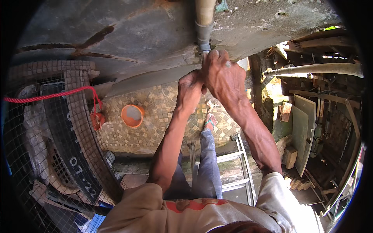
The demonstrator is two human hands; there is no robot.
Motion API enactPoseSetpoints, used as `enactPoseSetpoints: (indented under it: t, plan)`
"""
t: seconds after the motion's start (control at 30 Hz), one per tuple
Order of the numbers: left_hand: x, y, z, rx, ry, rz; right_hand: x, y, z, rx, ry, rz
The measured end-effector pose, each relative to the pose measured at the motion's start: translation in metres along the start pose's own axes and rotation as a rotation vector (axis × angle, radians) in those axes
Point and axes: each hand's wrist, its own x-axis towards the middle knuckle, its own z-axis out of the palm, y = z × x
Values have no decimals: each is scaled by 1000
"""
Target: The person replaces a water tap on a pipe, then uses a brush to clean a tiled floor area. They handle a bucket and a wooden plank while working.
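Rope [58,94] first, over on the left: bright red, draped across the wire mesh [82,101], looks soft and flexible. Next along, an orange bucket [140,119] with something grey in it is parked on the tiled floor [159,101], well below the work.

Then the left hand [190,91]. It's curled up against the right one, but its fingertips are hidden, so whether anything is actually being gripped by it can't be told, sorry.

Main thing here is the pipe [204,13], hung at top centre beside the grey concrete [252,19], with its lower end right at the knuckles. A fatter grey collar [203,31] is seen near the bottom, narrowing just above the hands. It looks like plastic, so it'd be expected to be stiff and fairly light, kinda slick if wet, and probably more easily cracked at the joint than along the straight bit. Best held around the collar, imo, with the load kept in line with the pipe instead of being levered sideways.

Right hand [224,72] is closed into a fist just under that narrow end; whatever is inside it is covered by the fingers. Further down, an aluminium ladder [230,157] can be seen, and a pale pole [316,70] is stretched across the far right.
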Motion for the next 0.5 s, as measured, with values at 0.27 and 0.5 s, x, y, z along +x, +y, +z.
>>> enactPoseSetpoints:
  t: [0.27, 0.5]
  plan:
    - [-25, 60, 32, 854, 208, 238, -2, 42, 63, 1312, -44, 425]
    - [-25, 83, 62, 1533, 182, 396, -9, -26, 120, 2282, 6, 732]
